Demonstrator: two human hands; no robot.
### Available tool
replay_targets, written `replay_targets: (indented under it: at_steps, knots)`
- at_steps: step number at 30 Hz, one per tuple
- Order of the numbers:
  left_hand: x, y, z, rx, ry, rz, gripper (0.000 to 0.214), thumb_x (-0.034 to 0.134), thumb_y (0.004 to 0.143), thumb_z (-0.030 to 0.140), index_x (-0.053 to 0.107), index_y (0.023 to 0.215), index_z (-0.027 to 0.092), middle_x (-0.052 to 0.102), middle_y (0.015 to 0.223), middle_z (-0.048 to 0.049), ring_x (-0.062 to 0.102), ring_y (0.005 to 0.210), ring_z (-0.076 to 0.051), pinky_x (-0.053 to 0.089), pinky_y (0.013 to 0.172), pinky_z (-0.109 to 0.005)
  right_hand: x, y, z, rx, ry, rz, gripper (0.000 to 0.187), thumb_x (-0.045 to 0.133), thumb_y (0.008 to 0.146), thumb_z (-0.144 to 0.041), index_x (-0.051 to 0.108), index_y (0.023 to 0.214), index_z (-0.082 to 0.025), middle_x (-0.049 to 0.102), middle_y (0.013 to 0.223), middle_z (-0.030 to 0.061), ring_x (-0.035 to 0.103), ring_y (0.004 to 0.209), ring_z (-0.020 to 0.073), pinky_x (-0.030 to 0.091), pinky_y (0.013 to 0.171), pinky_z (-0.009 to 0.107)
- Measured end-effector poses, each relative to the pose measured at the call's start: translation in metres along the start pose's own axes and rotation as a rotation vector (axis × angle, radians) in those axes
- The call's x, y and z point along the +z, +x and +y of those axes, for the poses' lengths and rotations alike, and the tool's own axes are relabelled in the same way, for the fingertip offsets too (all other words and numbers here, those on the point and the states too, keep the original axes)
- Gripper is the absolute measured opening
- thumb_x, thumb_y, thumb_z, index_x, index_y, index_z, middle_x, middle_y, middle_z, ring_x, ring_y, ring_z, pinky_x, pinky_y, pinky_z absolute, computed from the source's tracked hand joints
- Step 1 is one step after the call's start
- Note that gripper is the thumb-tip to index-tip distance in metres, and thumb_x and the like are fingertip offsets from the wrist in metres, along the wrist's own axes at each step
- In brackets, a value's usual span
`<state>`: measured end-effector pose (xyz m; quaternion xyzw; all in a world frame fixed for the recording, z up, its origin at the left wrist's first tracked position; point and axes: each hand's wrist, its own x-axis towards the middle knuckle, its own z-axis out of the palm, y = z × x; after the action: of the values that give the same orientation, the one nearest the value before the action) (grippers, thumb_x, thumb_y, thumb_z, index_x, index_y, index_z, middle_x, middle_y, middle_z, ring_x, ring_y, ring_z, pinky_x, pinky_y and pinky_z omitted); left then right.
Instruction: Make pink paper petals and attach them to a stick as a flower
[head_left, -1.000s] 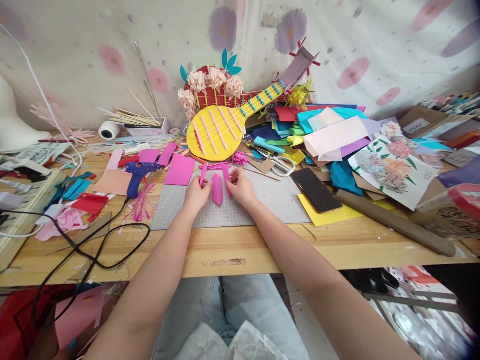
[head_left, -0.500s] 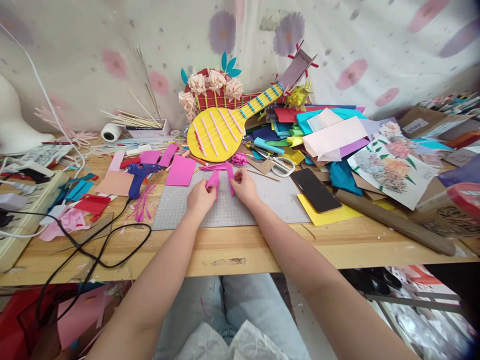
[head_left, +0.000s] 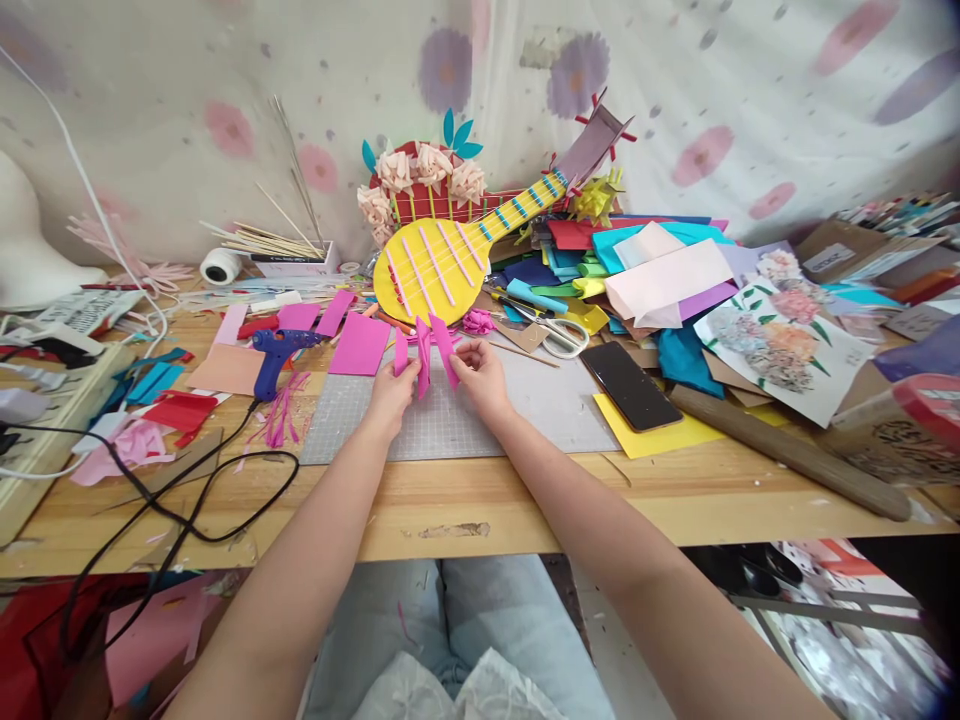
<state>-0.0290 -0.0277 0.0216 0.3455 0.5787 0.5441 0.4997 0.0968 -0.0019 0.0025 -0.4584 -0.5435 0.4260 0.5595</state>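
Above the grey cutting mat (head_left: 559, 410), my left hand (head_left: 390, 399) and my right hand (head_left: 481, 377) are both closed on a piece of magenta paper (head_left: 424, 362). The paper stands in upright folded panels between my fingers; whether it is one piece or several I cannot tell. At the mat's upper left lies a flat magenta sheet (head_left: 360, 346). A crumpled magenta paper flower (head_left: 478, 321) rests just beyond my right hand. Behind the hands leans a yellow paper lute (head_left: 431, 270) with pink strips.
On the left lie a blue glue gun (head_left: 279, 356) and its looping black cord (head_left: 214, 535). To the right are scissors (head_left: 564, 340), a black phone (head_left: 631, 386) on yellow paper, a wooden stick (head_left: 795, 455) and piled coloured paper (head_left: 667, 275). A power strip (head_left: 56, 450) stands far left.
The magenta paper has been lifted and opened out into upright panels. My left hand has shifted left and turned, while my right hand has stayed almost in place.
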Motion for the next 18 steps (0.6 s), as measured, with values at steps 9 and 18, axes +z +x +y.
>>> replay_targets:
  at_steps: [9, 18]
  knots:
    - [0.0005, 0.0008, -0.0030, 0.069, 0.153, -0.030, 0.020, 0.068, 0.060, 0.030, 0.059, 0.073, 0.018, 0.048, 0.049, 0.0052, 0.041, 0.045, -0.007, 0.027, 0.043, -0.019, 0.0052, -0.0048, 0.0021, -0.018, -0.065, -0.109, 0.018, 0.058, 0.068, -0.031, 0.046, 0.076, -0.021, 0.056, 0.069, -0.0035, 0.055, 0.063, 0.0100, 0.045, 0.064, 0.025]
    - [-0.0015, -0.0026, 0.0041, -0.037, 0.093, -0.090, 0.019, 0.063, 0.068, 0.033, 0.060, 0.078, 0.018, 0.033, 0.042, 0.0084, 0.021, 0.035, -0.003, 0.011, 0.037, -0.019, 0.0024, -0.0035, 0.0018, 0.050, 0.003, -0.202, 0.026, 0.060, 0.065, -0.034, 0.045, 0.081, -0.022, 0.055, 0.062, -0.0063, 0.051, 0.055, 0.0087, 0.042, 0.057, 0.023]
